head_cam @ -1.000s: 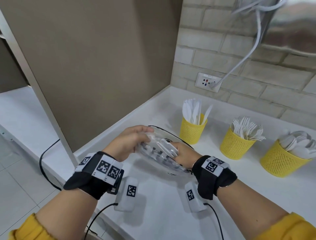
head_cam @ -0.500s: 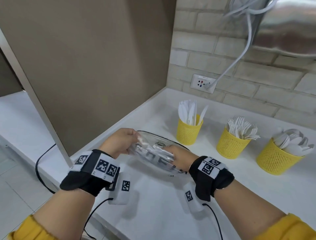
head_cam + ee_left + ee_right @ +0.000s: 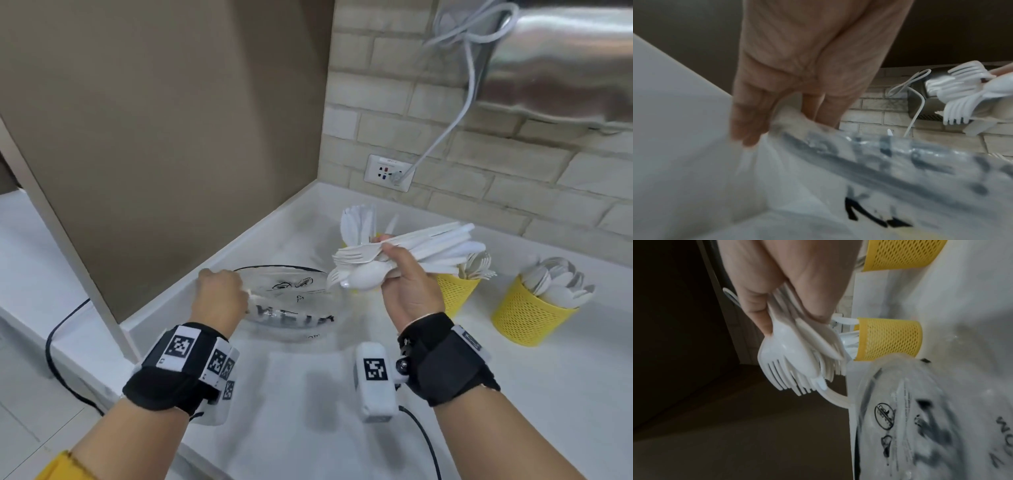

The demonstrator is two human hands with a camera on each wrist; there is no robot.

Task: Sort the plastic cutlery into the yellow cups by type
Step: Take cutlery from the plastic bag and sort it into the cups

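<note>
My right hand (image 3: 404, 274) grips a mixed bundle of white plastic cutlery (image 3: 411, 250), forks and a spoon pointing left, lifted above the counter; the bundle (image 3: 797, 356) fills the right wrist view. My left hand (image 3: 221, 294) pinches the edge of a clear printed plastic bag (image 3: 291, 305) lying on the counter, and the bag (image 3: 859, 162) shows blurred in the left wrist view. Three yellow mesh cups stand along the back: a knife cup (image 3: 359, 219) partly hidden behind the bundle, a fork cup (image 3: 455, 291), and a spoon cup (image 3: 531, 315) on the right.
A white counter (image 3: 308, 428) runs into a corner between a brown panel (image 3: 171, 120) and a brick wall. A wall socket (image 3: 388, 172) has a white cable (image 3: 455, 126) plugged in. A metal hood (image 3: 555, 61) hangs top right. A black cable (image 3: 56, 342) drops off the left edge.
My right hand has pulled the cutlery bundle out of the bag and raised it to the right. The bag now lies flat under my left hand.
</note>
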